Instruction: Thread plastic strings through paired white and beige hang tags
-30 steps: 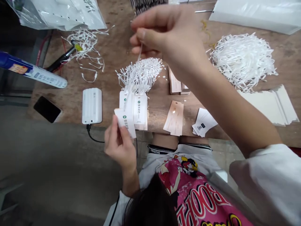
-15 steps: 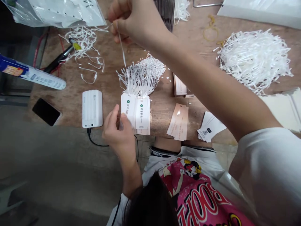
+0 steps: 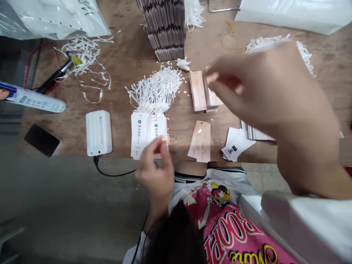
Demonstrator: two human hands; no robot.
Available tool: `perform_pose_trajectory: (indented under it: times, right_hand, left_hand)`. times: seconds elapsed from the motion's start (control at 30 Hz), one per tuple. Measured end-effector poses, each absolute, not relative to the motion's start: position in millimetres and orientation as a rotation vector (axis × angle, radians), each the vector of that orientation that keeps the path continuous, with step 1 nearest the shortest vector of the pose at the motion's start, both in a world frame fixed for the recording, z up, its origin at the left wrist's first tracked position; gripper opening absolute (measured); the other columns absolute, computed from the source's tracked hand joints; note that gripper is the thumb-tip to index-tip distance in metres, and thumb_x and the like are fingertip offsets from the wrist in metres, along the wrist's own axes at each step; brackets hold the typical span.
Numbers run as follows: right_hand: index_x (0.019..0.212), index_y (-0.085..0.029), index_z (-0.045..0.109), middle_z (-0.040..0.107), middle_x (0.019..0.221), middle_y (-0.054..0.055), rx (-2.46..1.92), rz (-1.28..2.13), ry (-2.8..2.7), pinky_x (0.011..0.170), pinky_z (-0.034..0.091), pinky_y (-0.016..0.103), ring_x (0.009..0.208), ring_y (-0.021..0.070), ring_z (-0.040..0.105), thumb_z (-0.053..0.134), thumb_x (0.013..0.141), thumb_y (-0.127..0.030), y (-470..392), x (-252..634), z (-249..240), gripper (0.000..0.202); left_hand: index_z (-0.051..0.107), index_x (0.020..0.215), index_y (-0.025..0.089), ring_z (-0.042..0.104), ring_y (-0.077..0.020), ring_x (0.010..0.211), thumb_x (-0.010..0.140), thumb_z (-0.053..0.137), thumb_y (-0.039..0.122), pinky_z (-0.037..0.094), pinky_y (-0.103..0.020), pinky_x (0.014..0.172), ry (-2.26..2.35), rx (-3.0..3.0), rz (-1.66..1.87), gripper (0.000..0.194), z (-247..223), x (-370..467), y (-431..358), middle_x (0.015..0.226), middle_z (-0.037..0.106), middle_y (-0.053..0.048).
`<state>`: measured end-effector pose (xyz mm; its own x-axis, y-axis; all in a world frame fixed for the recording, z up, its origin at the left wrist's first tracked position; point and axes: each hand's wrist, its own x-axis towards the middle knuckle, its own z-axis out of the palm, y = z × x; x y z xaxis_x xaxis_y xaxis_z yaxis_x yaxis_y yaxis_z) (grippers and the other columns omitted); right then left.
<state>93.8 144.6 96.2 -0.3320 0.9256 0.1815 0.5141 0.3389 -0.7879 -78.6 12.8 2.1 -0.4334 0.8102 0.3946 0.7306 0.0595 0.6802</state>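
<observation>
My left hand [image 3: 156, 168] hovers at the table's front edge, by the lower end of two side-by-side stacks of white printed tags [image 3: 139, 134]. Its fingers are loosely curled and apart, with nothing visible in them. White strings [image 3: 158, 88] fan out from the tops of those tags. My right hand [image 3: 233, 84] is raised at the right, smeared by motion, partly over stacked pinkish tags [image 3: 198, 91]; whether it holds anything is unclear. Beyond it, a heap of loose white strings [image 3: 305, 55] is partly covered by the hand.
A tall stack of dark-edged cards [image 3: 167, 33] stands at the back. Fanned pink tags [image 3: 200, 142] and white cards [image 3: 236, 145] lie near the front edge. At the left are a power bank [image 3: 99, 132] with a cable, a phone [image 3: 42, 140] and a spray can [image 3: 33, 98].
My right hand has moved from the upper left, where it pulled up a string, across to the right. My left hand has come off the white tags. The view has shifted slightly.
</observation>
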Motion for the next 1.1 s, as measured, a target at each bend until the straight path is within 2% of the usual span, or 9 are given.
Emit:
perform_pose_trajectory:
  times: [0.07,0.13,0.23,0.33,0.47,0.67,0.83,0.97,1.1]
  right_hand:
    - [0.094,-0.019,0.071,0.070,0.076,0.011,-1.465,0.274,-2.294,0.073,0.056,0.049,0.081,0.0332,0.070,0.053,0.091,-0.023,107,127,74,0.019]
    - [0.109,-0.018,0.068,0.073,0.095,0.012,-1.477,0.278,-2.444,0.066,0.058,0.046,0.079,0.0303,0.071,0.051,0.093,-0.024,72,156,45,0.024]
    - [0.121,-0.015,0.062,0.066,0.122,0.015,-1.351,0.331,-2.623,0.087,0.058,0.047,0.109,0.0318,0.065,0.050,0.093,-0.017,33,186,4,0.031]
    - [0.130,-0.012,0.057,0.057,0.136,0.015,-1.270,0.342,-2.688,0.103,0.050,0.049,0.129,0.0309,0.052,0.046,0.093,-0.009,14,200,-18,0.039]
    - [0.126,-0.013,0.060,0.063,0.128,0.013,-1.227,0.370,-2.621,0.101,0.050,0.047,0.123,0.0286,0.056,0.046,0.093,-0.008,13,206,-23,0.037]
    - [0.118,-0.018,0.065,0.067,0.115,0.012,-1.093,0.497,-2.571,0.094,0.052,0.044,0.111,0.0277,0.060,0.056,0.091,-0.016,31,214,-21,0.029]
    - [0.125,-0.021,0.061,0.063,0.118,0.013,-1.115,0.687,-2.311,0.092,0.053,0.040,0.109,0.0249,0.061,0.058,0.090,-0.018,34,214,-9,0.036]
    - [0.118,-0.027,0.065,0.066,0.116,0.008,-1.132,0.974,-1.744,0.092,0.054,0.036,0.107,0.0217,0.064,0.066,0.086,-0.026,26,204,7,0.033]
    - [0.103,-0.022,0.069,0.073,0.092,0.007,-1.211,1.445,-0.907,0.069,0.061,0.034,0.077,0.0200,0.071,0.064,0.085,-0.042,20,186,5,0.027]
  left_hand:
    - [0.067,0.104,0.020,0.067,-0.0160,0.079,0.090,0.058,0.025,0.054,-0.030,0.076,2.024,1.718,1.093,0.017,-7,-58,17,0.093,0.072,-0.005]
    - [0.064,0.111,0.019,0.066,-0.0196,0.082,0.089,0.062,0.027,0.053,-0.034,0.076,1.979,1.725,0.855,0.024,-18,-39,25,0.098,0.071,-0.008]
    - [0.059,0.121,0.014,0.062,-0.0289,0.099,0.081,0.071,0.022,0.050,-0.041,0.084,2.049,1.763,0.631,0.043,-29,-20,36,0.109,0.066,-0.014]
    - [0.056,0.124,0.012,0.060,-0.0309,0.104,0.077,0.074,0.016,0.048,-0.042,0.087,2.095,1.768,0.599,0.050,-30,-14,43,0.111,0.064,-0.016]
    - [0.058,0.119,0.014,0.062,-0.0270,0.091,0.075,0.074,0.015,0.049,-0.042,0.083,2.061,1.668,0.595,0.047,-25,-16,49,0.099,0.068,-0.011]
    - [0.066,0.095,0.019,0.057,-0.0135,0.062,0.081,0.063,0.017,0.047,-0.028,0.063,2.002,1.421,0.791,0.014,-32,-24,51,0.077,0.067,-0.002]
    - [0.068,0.089,0.017,0.061,-0.0129,0.065,0.077,0.068,0.021,0.050,-0.027,0.065,2.012,1.347,0.865,0.014,-39,-28,48,0.085,0.069,-0.004]
    - [0.068,0.089,0.017,0.063,-0.0155,0.072,0.078,0.067,0.019,0.052,-0.029,0.069,2.049,1.369,0.918,0.012,-40,-25,45,0.083,0.068,-0.004]
    - [0.070,0.092,0.018,0.063,-0.0182,0.083,0.078,0.066,0.017,0.052,-0.034,0.078,2.086,1.501,0.976,0.014,-39,-21,42,0.096,0.067,-0.007]
